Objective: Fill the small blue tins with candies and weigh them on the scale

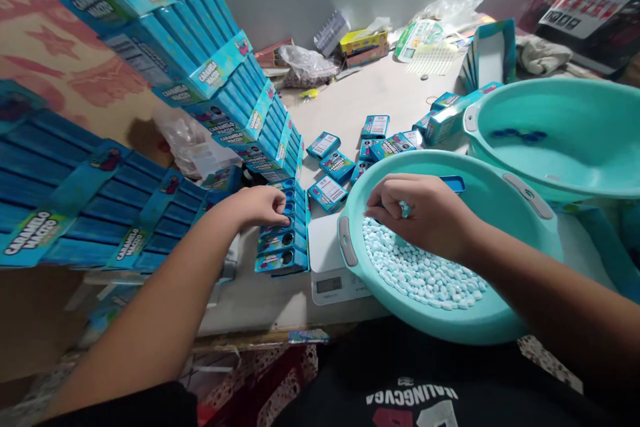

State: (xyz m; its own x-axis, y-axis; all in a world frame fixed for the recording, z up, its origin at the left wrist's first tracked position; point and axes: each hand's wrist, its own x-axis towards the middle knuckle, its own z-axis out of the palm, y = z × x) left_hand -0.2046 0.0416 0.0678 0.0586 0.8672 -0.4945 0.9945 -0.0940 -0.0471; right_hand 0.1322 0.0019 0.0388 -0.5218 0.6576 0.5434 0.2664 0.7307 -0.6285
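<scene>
My left hand (257, 208) lies over a short stack of small blue candy boxes (283, 247) with round openings, its fingers curled on the top box. My right hand (417, 210) hangs inside a teal plastic basin (425, 163), pinching a few pale blue candies. Many more pale blue oval candies (420, 267) lie in the bottom of the basin below it. A small blue box (453, 183) shows just beyond my right hand, near the basin's far rim. The basin sits partly on a white digital kitchen scale (330, 285).
Tall rows of blue boxes labelled "Caramelo" (165, 40) rise at the left. Flat printed blue boxes (340, 160) lie scattered on the white table. A second teal basin (560, 90) stands at the right. Plastic bags and packets (307, 65) lie along the back wall.
</scene>
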